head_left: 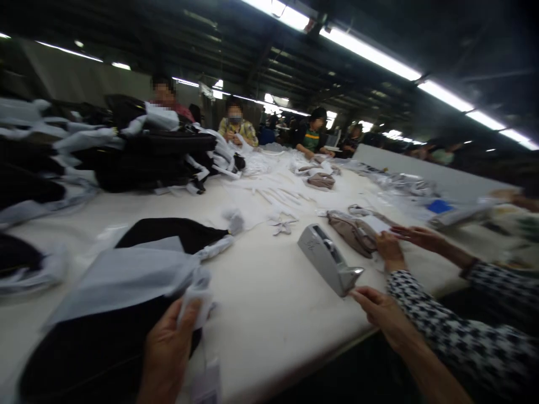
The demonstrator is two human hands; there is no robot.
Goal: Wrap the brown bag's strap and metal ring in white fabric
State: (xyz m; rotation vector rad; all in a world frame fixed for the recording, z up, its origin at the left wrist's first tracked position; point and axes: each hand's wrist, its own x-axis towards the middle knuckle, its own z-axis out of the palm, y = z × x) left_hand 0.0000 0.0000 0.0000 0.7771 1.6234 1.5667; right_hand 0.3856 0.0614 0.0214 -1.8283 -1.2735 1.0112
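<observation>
My left hand (170, 342) is closed, thumb on top, around a white tissue-wrapped part (199, 294) of a black bag. That black bag (96, 350) lies on the table at the lower left, partly covered by a sheet of white tissue paper (122, 272). At the cutter end of a grey tape dispenser (322, 255), my right hand (385, 314) pinches thumb against fingers on the tape, which hardly shows. A second black piece (168, 231) with a wrapped end lies behind the tissue sheet.
Beside me on the right, a co-worker's hands (391, 249) touch a brown bag (353, 233). A pile of black bags (155, 157) with white wrapping stands at the left. White strips (278, 193) are scattered mid-table (269, 314). Several people work across the table.
</observation>
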